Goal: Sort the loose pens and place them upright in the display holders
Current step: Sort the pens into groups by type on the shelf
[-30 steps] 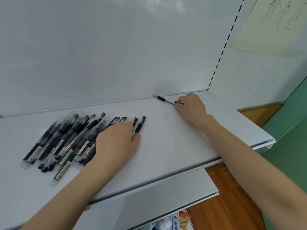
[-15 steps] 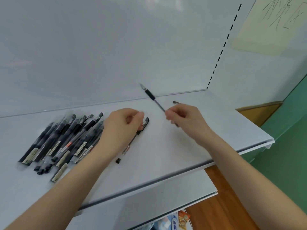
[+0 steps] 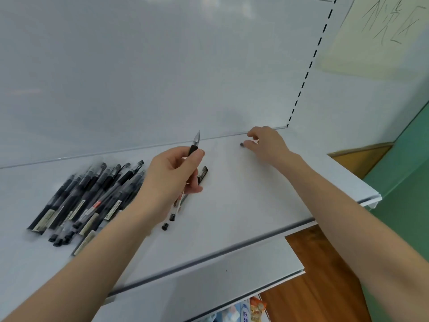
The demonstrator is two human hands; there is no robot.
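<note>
Your left hand (image 3: 171, 177) grips an uncapped pen (image 3: 194, 147) just right of the pile of pens (image 3: 92, 196), fingers curled round the barrel and the bare tip pointing up and away. That hold probably keeps the wet point off the surface and presents it for capping. Well to the right of the pile, your right hand (image 3: 269, 145) is curled over a small dark cap (image 3: 242, 144) lying near the back edge. The cap sits at your thumb tip, but I cannot tell whether you have pinched it or only touch it. Most likely you want the cap on before this pen joins the others.

Two pens (image 3: 202, 174) lie flat under your left hand, at the pile's right edge and angled like the rest. The pile itself lies fanned and flat, none upright. No display holder is in view.

Everything rests on a smooth white shelf (image 3: 243, 205), where pens will roll easily. Behind the pile rises a white back panel (image 3: 139, 77), and far right of it a slotted upright (image 3: 308, 68). A lower shelf (image 3: 197, 289) juts out beneath, above a wooden floor (image 3: 313, 287). A green wall (image 3: 406, 182) closes the right.
</note>
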